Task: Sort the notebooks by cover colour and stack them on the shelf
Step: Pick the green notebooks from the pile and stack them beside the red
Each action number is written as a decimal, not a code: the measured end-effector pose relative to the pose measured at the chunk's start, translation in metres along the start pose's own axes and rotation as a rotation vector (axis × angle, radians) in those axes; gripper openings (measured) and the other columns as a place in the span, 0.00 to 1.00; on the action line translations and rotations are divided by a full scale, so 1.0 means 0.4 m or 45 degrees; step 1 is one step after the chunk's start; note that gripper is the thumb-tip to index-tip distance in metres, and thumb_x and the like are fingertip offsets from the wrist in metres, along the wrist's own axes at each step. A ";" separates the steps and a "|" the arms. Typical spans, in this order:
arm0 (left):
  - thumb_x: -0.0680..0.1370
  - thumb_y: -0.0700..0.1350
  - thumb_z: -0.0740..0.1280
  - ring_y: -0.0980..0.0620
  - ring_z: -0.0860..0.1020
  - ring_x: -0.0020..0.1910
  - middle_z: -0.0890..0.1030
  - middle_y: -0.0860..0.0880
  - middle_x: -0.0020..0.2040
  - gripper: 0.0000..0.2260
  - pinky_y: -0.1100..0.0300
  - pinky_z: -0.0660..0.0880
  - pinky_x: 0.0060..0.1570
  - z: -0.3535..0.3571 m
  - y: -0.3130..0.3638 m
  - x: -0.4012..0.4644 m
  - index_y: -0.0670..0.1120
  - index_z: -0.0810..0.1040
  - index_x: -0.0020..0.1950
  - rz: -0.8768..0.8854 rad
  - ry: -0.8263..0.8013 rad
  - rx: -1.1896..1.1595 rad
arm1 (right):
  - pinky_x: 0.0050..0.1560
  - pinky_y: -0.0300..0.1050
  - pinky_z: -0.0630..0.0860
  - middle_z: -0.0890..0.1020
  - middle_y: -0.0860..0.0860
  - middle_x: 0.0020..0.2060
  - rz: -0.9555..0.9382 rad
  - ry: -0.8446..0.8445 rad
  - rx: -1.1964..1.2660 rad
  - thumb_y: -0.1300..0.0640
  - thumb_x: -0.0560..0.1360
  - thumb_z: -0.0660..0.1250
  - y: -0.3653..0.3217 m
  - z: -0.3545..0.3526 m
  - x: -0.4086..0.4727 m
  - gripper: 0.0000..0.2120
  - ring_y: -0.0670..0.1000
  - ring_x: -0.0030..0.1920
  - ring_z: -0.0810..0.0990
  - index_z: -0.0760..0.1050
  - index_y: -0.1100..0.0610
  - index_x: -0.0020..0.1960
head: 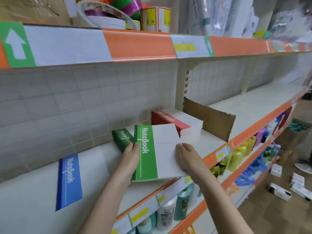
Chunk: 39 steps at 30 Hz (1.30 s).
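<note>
Both hands gripping green notebook (pixel 152 152), left hand (pixel 131 154), right hand (pixel 187 156), above shelf (pixel 219 132)

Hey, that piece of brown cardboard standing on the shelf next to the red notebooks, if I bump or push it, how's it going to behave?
The brown cardboard is a thin sheet standing on its edge, so it probably tips over at a light nudge. Its top edge is torn and uneven, so it likely bends rather than staying stiff. It looks light and should slide easily on the smooth shelf beside the red notebooks.

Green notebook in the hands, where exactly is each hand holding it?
Both hands hold the light green notebook: the left hand grips its green spine edge, the right hand holds the opposite white edge, near the lower corner.
</note>
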State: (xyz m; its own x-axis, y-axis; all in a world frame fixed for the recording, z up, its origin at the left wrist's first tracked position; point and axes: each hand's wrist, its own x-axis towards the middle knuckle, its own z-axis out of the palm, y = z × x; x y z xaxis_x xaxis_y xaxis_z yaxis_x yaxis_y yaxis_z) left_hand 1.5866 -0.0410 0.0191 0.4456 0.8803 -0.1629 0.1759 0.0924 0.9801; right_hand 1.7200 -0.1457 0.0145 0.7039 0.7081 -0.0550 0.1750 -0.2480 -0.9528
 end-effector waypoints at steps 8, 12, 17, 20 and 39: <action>0.84 0.47 0.53 0.57 0.77 0.43 0.79 0.52 0.46 0.11 0.64 0.72 0.37 0.003 0.027 0.070 0.46 0.73 0.56 0.009 0.238 -0.044 | 0.31 0.38 0.68 0.75 0.52 0.43 -0.039 -0.238 0.022 0.55 0.81 0.52 -0.036 0.026 0.154 0.11 0.51 0.43 0.74 0.71 0.55 0.46; 0.82 0.43 0.55 0.42 0.79 0.51 0.82 0.38 0.49 0.14 0.52 0.74 0.57 -0.025 0.017 0.098 0.39 0.78 0.48 -0.009 0.397 0.046 | 0.23 0.33 0.66 0.73 0.53 0.38 -0.120 -0.322 -0.060 0.55 0.80 0.53 -0.032 0.054 0.218 0.13 0.51 0.37 0.71 0.73 0.60 0.45; 0.81 0.41 0.57 0.44 0.77 0.42 0.80 0.35 0.41 0.14 0.54 0.68 0.44 -0.052 -0.009 0.126 0.38 0.77 0.41 0.021 0.524 0.121 | 0.21 0.34 0.64 0.70 0.47 0.26 -0.327 -0.257 -0.185 0.56 0.76 0.62 -0.040 0.085 0.290 0.15 0.48 0.27 0.68 0.70 0.55 0.30; 0.81 0.43 0.59 0.39 0.79 0.46 0.82 0.36 0.45 0.15 0.51 0.73 0.47 -0.049 -0.011 0.147 0.33 0.78 0.44 0.066 0.648 0.241 | 0.29 0.39 0.69 0.75 0.47 0.26 -0.447 -0.247 -0.311 0.56 0.75 0.64 -0.043 0.100 0.321 0.12 0.50 0.30 0.74 0.77 0.58 0.35; 0.78 0.38 0.60 0.40 0.80 0.44 0.82 0.35 0.43 0.12 0.48 0.76 0.44 -0.012 -0.043 0.229 0.33 0.80 0.44 0.140 0.892 0.710 | 0.27 0.40 0.60 0.72 0.49 0.28 -0.591 -0.196 -0.658 0.54 0.75 0.64 0.005 0.157 0.420 0.18 0.49 0.27 0.69 0.64 0.55 0.30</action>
State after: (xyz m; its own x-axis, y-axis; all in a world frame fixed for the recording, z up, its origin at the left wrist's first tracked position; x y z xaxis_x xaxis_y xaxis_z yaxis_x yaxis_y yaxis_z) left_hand 1.6200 0.0401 -0.0122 -0.1196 0.9695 0.2137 0.6456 -0.0876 0.7587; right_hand 1.7953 0.0144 -0.0152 0.3791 0.8925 0.2446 0.7644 -0.1530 -0.6264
